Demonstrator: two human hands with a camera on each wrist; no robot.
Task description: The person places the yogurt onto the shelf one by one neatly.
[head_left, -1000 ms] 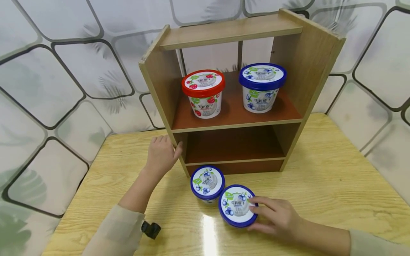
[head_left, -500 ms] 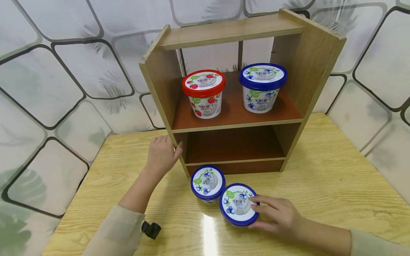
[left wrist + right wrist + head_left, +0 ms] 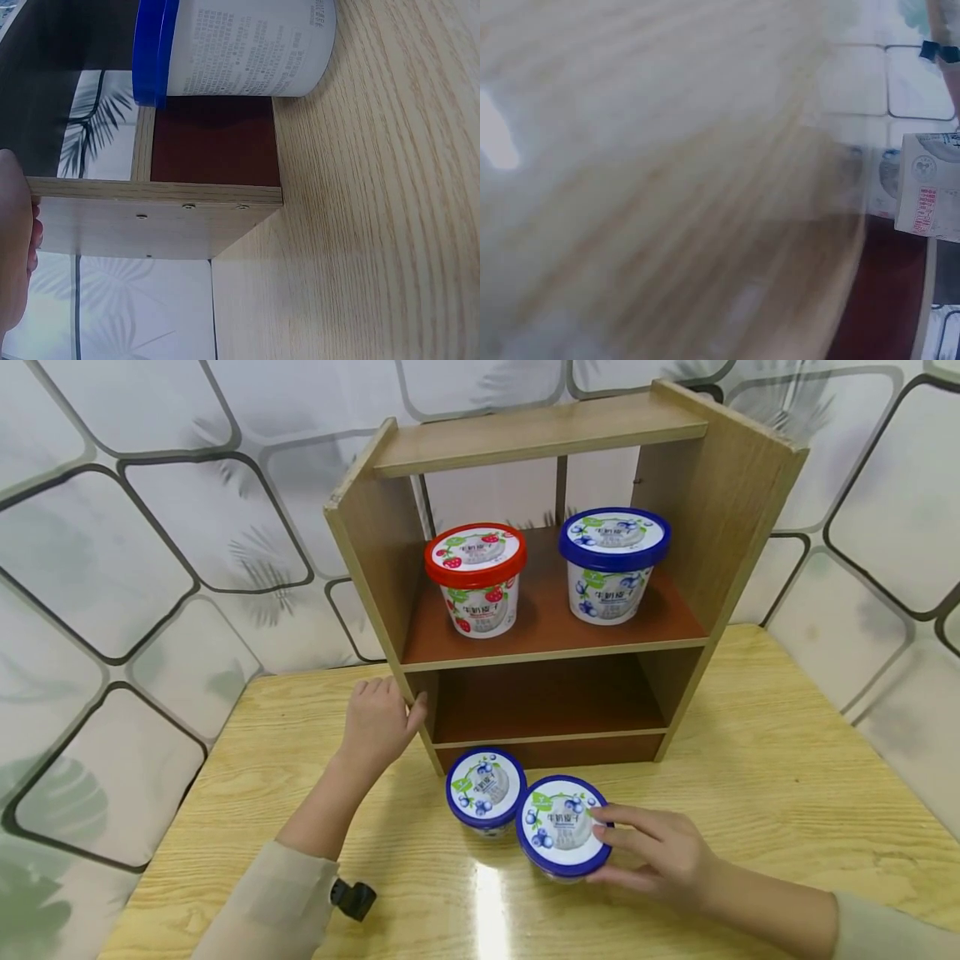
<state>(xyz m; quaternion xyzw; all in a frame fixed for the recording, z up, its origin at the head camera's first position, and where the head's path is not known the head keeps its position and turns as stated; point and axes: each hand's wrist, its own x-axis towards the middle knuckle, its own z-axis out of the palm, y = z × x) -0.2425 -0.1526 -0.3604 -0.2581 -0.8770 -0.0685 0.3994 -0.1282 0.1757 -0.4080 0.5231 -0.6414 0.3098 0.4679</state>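
My right hand (image 3: pixel 660 860) grips a blue-lidded ice cream tub (image 3: pixel 564 827) by its right side, with fingertips on the lid and the thumb low at the rim. Just left of it, a second blue-lidded tub (image 3: pixel 486 787) stands upright on the table before the shelf; the two lids overlap in the head view. My left hand (image 3: pixel 378 722) grips the left side panel of a small wooden shelf (image 3: pixel 517 653), thumb inside the front edge. In the left wrist view, that hand (image 3: pixel 13 240) shows at the panel, with a white tub (image 3: pixel 240 49) lying across the shelf's opening.
On the upper board stand a red-lidded strawberry tub (image 3: pixel 480 581) at left and a blue-lidded blueberry tub (image 3: pixel 613 568) at right. Below is a low compartment (image 3: pixel 547 702). Patterned cloth walls (image 3: pixel 180 527) close in behind the wooden table (image 3: pixel 795 777).
My right hand has moved the tub slightly up and to the right in the head view, and its lid appears a bit larger. My left hand and the shelf have stayed put.
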